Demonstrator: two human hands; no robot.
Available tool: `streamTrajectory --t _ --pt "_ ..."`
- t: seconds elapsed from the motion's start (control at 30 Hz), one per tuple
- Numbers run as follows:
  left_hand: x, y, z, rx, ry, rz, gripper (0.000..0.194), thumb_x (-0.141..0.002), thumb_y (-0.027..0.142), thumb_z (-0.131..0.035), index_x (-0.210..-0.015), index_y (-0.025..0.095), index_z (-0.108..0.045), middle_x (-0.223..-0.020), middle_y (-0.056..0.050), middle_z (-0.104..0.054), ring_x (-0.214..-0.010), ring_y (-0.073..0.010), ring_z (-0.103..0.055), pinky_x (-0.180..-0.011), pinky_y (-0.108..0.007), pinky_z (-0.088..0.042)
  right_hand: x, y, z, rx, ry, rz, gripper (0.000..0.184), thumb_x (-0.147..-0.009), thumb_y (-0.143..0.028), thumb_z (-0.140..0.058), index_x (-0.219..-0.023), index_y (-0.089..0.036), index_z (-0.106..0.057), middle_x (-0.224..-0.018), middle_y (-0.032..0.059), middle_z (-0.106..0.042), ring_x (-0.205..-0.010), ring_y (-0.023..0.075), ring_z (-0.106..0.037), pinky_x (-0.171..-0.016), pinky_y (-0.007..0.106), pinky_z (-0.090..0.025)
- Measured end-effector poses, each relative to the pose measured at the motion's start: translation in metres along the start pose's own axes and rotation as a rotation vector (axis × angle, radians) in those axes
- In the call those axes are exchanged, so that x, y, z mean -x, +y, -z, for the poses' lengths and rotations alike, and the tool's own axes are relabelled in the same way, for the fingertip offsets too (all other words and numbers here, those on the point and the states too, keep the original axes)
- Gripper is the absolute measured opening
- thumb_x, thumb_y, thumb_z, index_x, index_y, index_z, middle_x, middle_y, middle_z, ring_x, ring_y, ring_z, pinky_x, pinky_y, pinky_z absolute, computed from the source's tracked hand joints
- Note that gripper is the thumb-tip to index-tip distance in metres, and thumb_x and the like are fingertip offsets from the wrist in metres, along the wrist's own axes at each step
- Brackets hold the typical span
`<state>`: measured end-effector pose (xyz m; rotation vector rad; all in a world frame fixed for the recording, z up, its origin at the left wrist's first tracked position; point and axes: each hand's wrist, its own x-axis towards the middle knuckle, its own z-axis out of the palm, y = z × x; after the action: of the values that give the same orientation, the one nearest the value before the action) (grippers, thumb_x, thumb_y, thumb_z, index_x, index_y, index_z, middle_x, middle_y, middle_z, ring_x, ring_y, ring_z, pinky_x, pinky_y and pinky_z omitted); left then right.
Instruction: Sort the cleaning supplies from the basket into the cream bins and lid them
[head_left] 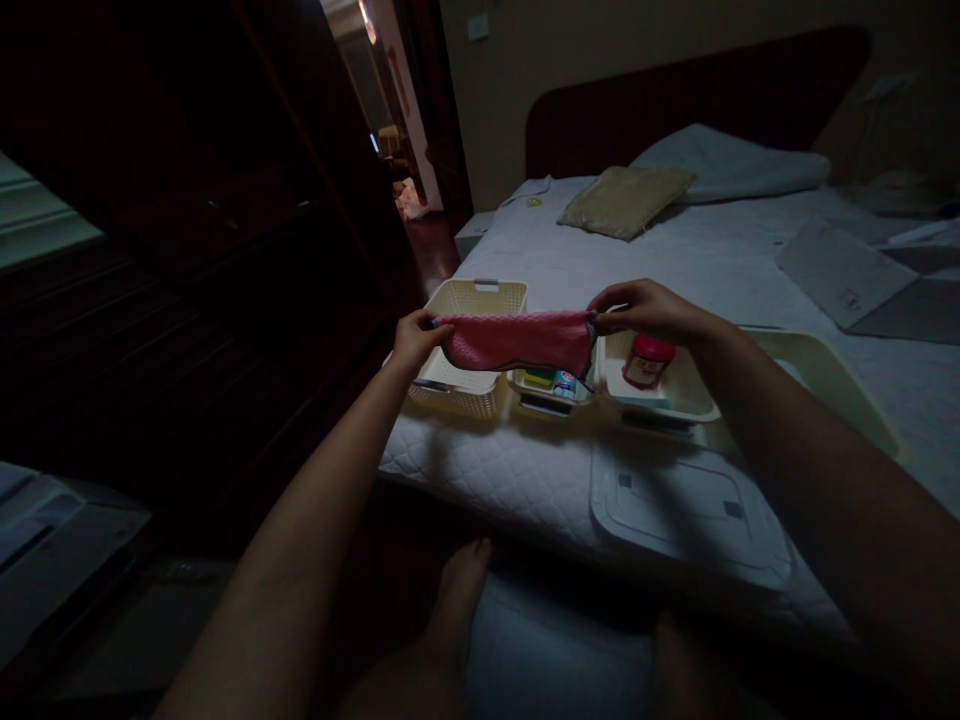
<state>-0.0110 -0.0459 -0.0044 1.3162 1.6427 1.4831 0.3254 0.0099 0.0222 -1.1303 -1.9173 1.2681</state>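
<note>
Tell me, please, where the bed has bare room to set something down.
The sheet is bare between the beige cushion and the bins, as is the mattress edge left of the lid. The bin row near the pink cloth is crowded.

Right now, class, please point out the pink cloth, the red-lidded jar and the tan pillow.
Pink cloth (517, 341), head view: middle of the fabric.
Red-lidded jar (646, 367), head view: its body.
Tan pillow (627, 201), head view: its upper face.
</note>
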Motion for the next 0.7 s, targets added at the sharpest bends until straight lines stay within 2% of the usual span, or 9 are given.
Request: streamTrajectory --t 0.1,0.27,0.47,0.6,0.7 --pt "-0.002 -0.005 0.002 -0.005 0.0 0.011 0.026 -0.049 0.023 -0.078 -0.064 0.016 -0.057 -0.059 0.003 -0.054 -0.057 -0.0104 -0.048 -0.057 -0.023 -0.038 0.001 -0.004 -0.002 0.045 0.004 0.009 0.023 -0.061 -0.028 -0.08 -0.071 -0.015 -0.064 -0.071 0.0039 -0.064 -0.069 0.0158 -0.062 -0.069 0.032 -0.053" --pt "-0.007 -0.013 0.003 0.03 -0.031 0.012 0.027 -0.049 0.023 -0.079 -0.066 0.016 -0.059 -0.058 0.004 -0.055 -0.057 -0.0095 -0.05 -0.058 -0.023 -0.043 -0.001 -0.01 -0.01 0.004 0.143 0.089 0.018 -0.068 -0.014 -0.07 -0.065 -0.017 -0.052 -0.068 0.0 -0.054 -0.064 0.0108 -0.056 -0.069 0.03 -0.053" --pt "-0.006 -0.011 0.003 0.072 -0.083 0.004 0.03 -0.047 0.024 -0.079 -0.069 0.014 -0.06 -0.061 0.003 -0.056 -0.06 -0.0098 -0.052 -0.062 -0.024 -0.044 -0.008 -0.006 -0.012 -0.008 0.208 0.07 0.013 -0.066 -0.002 -0.06 -0.068 -0.014 -0.059 -0.072 0.0019 -0.057 -0.066 0.0117 -0.058 -0.073 0.033 -0.053" --pt "-0.004 -0.005 0.002 0.058 -0.129 0.001 0.034 -0.045 0.023 -0.08 -0.071 0.014 -0.061 -0.067 0.002 -0.06 -0.064 -0.0108 -0.054 -0.066 -0.025 -0.044 -0.013 -0.002 -0.012 0.0 0.293 0.039 0.01 -0.067 -0.004 -0.058 -0.068 -0.012 -0.064 -0.07 0.0044 -0.062 -0.065 0.013 -0.059 -0.075 0.035 -0.053" --pt "-0.001 -0.002 0.002 0.063 -0.174 -0.004 0.034 -0.044 0.022 -0.079 -0.073 0.014 -0.063 -0.069 0.002 -0.062 -0.066 -0.0108 -0.054 -0.068 -0.025 -0.044 -0.016 0.003 -0.011 0.072 0.347 0.057 0.007 -0.07 -0.015 -0.063 -0.074 -0.011 -0.067 -0.071 0.0058 -0.064 -0.066 0.0153 -0.06 -0.073 0.035 -0.053"
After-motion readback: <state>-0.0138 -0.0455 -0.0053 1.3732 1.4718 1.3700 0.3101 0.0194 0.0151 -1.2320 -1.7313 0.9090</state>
